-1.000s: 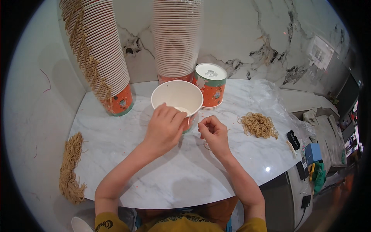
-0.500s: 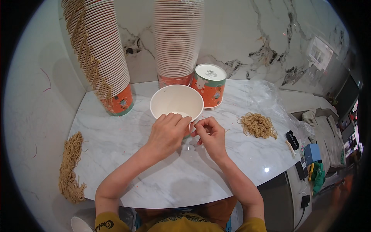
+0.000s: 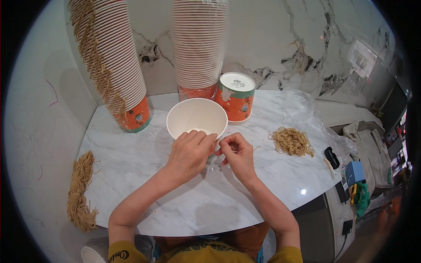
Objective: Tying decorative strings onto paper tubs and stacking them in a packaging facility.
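Marble runs from the veined wall down onto the pale tabletop point(image 3: 144, 175), where a white paper bowl point(image 3: 197, 118) stands open, just ahead of both hands. The left hand point(image 3: 188, 153) rests against the bowl's near rim with its fingers curled together, and the right hand point(image 3: 237, 153) sits beside it, fingertips pinched on something too small to make out, perhaps a thin clear film. I'd judge the bowl light, thin-walled and easily dented, best taken by its rolled rim or cupped round the side. Behind it rise two tall stacks of nested cups point(image 3: 199, 44), one leaning point(image 3: 112, 65) with string draped along it, and an orange printed tub point(image 3: 235, 97) turned upside down. Loose tan string lies in a soft tangle at right point(image 3: 291, 141) and a longer hank at left point(image 3: 80, 193).
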A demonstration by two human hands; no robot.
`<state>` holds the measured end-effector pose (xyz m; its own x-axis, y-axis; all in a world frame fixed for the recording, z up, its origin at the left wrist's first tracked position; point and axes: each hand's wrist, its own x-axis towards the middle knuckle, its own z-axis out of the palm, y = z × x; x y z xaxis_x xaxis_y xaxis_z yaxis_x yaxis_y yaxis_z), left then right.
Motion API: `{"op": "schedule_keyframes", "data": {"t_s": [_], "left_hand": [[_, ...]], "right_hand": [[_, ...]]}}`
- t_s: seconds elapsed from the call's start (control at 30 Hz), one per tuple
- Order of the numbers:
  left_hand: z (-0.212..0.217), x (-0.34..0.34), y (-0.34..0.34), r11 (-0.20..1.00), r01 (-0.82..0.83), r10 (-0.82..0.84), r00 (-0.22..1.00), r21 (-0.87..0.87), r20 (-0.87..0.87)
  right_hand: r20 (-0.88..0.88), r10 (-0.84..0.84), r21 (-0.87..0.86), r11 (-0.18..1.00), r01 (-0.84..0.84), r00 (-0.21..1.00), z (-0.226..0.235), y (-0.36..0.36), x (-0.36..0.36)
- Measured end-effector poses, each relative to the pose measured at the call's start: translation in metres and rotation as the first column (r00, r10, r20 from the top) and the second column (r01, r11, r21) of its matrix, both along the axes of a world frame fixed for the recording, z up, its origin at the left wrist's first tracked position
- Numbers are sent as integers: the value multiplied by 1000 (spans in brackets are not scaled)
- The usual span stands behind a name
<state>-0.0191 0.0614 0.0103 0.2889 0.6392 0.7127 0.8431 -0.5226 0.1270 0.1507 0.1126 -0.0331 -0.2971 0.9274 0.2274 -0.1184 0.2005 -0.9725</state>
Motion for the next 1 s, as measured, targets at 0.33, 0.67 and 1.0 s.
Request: {"op": "schedule_keyframes", "data": {"t_s": [0.33, 0.67, 1.0], "left_hand": [[4, 1, -4, 997, 8, -7, 1000, -78, 20], [31, -20, 28, 829, 51, 67, 979, -556, 191], [44, -26, 53, 468, 339, -20, 927, -816, 374]], "right_hand": [[-1, 18, -3, 1000, -18, 1000, 1, 0, -2], [26, 26, 4, 1000, -26, 999, 3, -2, -4], [21, 59, 3, 998, -59, 998, -1, -1, 0]]}}
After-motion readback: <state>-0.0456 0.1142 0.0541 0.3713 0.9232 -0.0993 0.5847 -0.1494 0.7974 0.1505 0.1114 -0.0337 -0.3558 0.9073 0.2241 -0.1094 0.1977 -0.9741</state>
